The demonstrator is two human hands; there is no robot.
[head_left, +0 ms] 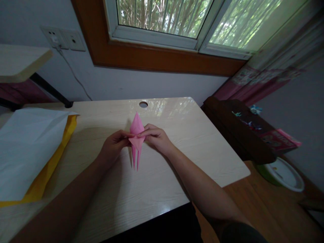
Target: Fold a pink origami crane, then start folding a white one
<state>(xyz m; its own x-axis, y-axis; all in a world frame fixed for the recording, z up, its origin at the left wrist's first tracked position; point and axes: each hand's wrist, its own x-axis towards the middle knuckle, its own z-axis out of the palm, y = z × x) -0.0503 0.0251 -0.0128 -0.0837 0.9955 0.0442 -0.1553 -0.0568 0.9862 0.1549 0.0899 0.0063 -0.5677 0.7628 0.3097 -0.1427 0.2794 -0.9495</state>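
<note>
A pink folded-paper figure (137,143) is held just above the pale wooden table (177,172). It has a pointed top, a small triangular flap in the middle and two narrow legs pointing toward me. My left hand (115,143) pinches its left edge between thumb and fingers. From the other side, my right hand (157,136) grips the right edge, with fingers laid across the crease at the middle. Both hands are closed on the paper, and parts of the fingertips are hidden behind it.
White paper sheets (32,145) lie over yellow paper (54,165) on the left. A round cable hole (143,104) is near the table's back edge. A raised shelf (22,62) stands at the back left. Right of the table are a dark wooden cabinet (225,125) and a lidded bin (283,173).
</note>
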